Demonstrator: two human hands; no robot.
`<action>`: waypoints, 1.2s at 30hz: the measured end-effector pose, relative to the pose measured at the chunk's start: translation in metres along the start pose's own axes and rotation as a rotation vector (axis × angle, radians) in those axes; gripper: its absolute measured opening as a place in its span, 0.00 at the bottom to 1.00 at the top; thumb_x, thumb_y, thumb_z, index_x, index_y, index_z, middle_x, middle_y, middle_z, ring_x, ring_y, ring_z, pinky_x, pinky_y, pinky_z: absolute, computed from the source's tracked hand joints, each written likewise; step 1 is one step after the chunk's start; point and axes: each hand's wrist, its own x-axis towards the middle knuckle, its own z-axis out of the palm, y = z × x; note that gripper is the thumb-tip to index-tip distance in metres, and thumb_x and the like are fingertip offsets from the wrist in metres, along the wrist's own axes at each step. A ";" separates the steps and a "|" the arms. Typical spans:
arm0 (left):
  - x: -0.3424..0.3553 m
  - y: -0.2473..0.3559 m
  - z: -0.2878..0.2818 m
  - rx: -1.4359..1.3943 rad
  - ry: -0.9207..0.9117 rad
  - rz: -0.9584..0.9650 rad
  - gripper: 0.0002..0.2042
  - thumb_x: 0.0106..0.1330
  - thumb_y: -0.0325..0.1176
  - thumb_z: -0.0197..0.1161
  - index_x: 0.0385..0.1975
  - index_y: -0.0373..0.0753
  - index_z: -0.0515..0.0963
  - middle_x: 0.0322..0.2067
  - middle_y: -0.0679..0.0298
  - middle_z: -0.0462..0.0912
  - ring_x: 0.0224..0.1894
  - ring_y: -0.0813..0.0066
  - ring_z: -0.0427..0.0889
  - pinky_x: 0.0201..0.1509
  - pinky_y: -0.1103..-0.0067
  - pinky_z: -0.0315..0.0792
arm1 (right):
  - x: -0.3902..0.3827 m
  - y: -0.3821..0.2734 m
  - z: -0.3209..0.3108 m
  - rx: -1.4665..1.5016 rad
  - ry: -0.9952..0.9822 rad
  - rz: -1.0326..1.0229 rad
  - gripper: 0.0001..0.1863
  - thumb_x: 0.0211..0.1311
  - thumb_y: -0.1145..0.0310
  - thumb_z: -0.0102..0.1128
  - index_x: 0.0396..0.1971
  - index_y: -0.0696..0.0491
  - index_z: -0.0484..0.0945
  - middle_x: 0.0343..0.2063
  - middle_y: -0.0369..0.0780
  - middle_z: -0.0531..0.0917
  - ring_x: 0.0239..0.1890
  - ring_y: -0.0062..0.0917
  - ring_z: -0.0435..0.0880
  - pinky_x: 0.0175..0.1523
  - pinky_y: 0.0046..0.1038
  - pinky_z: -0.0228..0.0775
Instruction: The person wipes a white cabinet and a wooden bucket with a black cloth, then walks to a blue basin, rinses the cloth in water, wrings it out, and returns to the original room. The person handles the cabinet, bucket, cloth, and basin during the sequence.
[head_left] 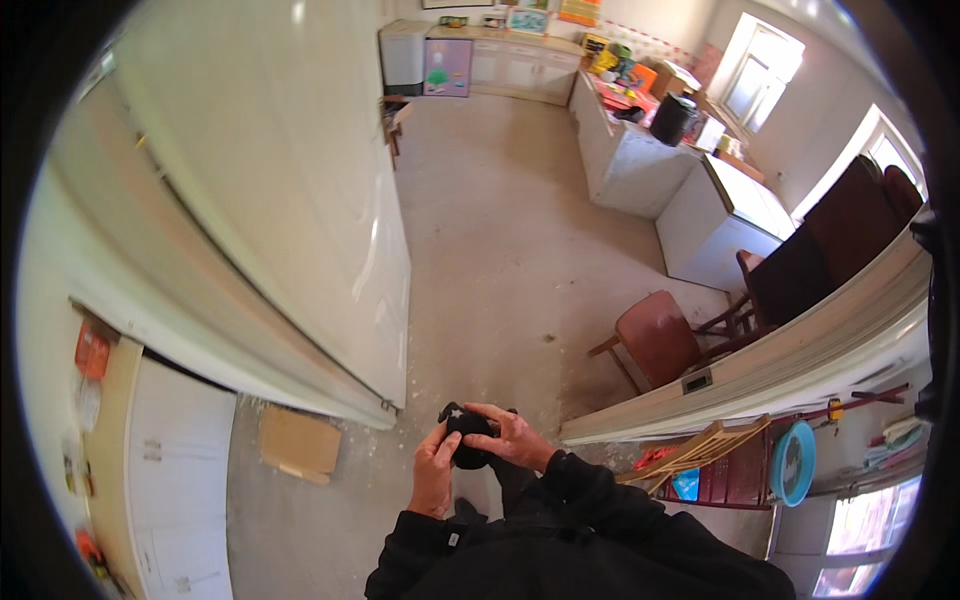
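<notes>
Both hands cup a small black object (468,436): left hand (436,470) at its 7 o'clock, right hand (510,437) at 3, fingers wrapped around it. I'd keep it close, grip steady.

We see a small black object (466,437) with a white star-like mark, held chest-high above the concrete floor.

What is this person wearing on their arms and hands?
Both arms are in long black sleeves reaching the wrists. The left sleeve has a small white tag near the elbow. The left hand and right hand are bare: no gloves, and no rings or watch visible.
</notes>
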 end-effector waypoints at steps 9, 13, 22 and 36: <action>0.160 0.018 0.055 0.173 0.132 -0.061 0.10 0.73 0.30 0.72 0.48 0.34 0.82 0.42 0.66 0.86 0.41 0.80 0.85 0.46 0.80 0.81 | 0.109 0.001 -0.110 0.082 0.020 0.011 0.22 0.73 0.65 0.72 0.61 0.59 0.83 0.49 0.41 0.91 0.50 0.22 0.87 0.56 0.28 0.81; 0.219 0.032 0.098 0.179 0.096 -0.052 0.12 0.72 0.32 0.73 0.48 0.33 0.81 0.40 0.65 0.86 0.40 0.78 0.85 0.46 0.79 0.81 | 0.145 -0.016 -0.166 0.113 0.101 -0.023 0.20 0.74 0.66 0.70 0.59 0.59 0.85 0.46 0.40 0.91 0.48 0.20 0.87 0.55 0.29 0.81; 0.312 0.077 0.191 -0.044 -0.193 -0.131 0.18 0.78 0.34 0.66 0.63 0.37 0.77 0.56 0.61 0.84 0.56 0.71 0.85 0.54 0.73 0.84 | 0.194 -0.066 -0.271 0.119 0.249 -0.091 0.20 0.74 0.66 0.69 0.61 0.57 0.84 0.50 0.43 0.90 0.51 0.24 0.87 0.58 0.30 0.81; 0.516 0.112 0.228 -0.009 -0.378 -0.095 0.18 0.82 0.28 0.55 0.67 0.33 0.77 0.54 0.65 0.85 0.52 0.79 0.85 0.58 0.80 0.80 | 0.339 -0.085 -0.348 -0.070 0.516 -0.029 0.24 0.69 0.66 0.75 0.61 0.59 0.83 0.51 0.45 0.85 0.49 0.32 0.91 0.53 0.33 0.85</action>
